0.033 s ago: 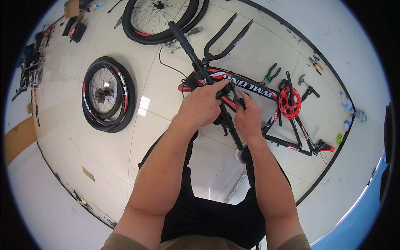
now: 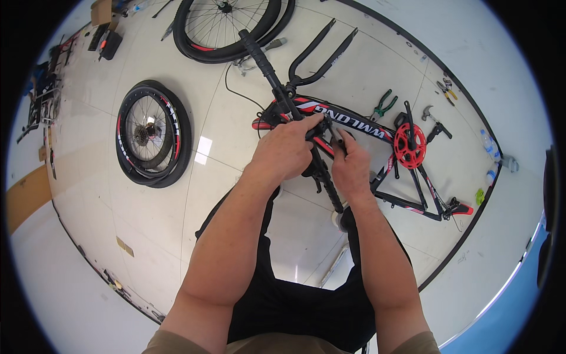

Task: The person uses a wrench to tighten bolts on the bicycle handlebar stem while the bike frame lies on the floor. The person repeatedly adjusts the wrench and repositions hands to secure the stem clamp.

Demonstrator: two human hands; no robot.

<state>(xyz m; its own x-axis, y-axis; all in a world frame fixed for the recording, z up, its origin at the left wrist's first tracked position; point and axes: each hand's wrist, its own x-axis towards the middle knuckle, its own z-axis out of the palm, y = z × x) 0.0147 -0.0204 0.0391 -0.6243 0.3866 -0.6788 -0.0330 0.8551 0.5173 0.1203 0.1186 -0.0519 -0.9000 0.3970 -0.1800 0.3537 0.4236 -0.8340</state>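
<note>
A black bicycle handlebar with wrapped grips slants across the middle, above the bike frame. Around its central part my left hand is closed, index finger stretched toward the dark clamp at the bar's middle. Just right of the clamp, my right hand is closed on a short dark rod-shaped piece; its exact kind I cannot make out. My fingers partly cover the clamp and the bar. Beneath lies the black, white and red bike frame, bearing a red chainring and a fork.
Wheels with tyres lie left, and another wheel at the far side. Green-handled pliers, a hammer and yellow-handled tools rest beyond the frame. Plastic bottles lie by the right edge. A box stands far left.
</note>
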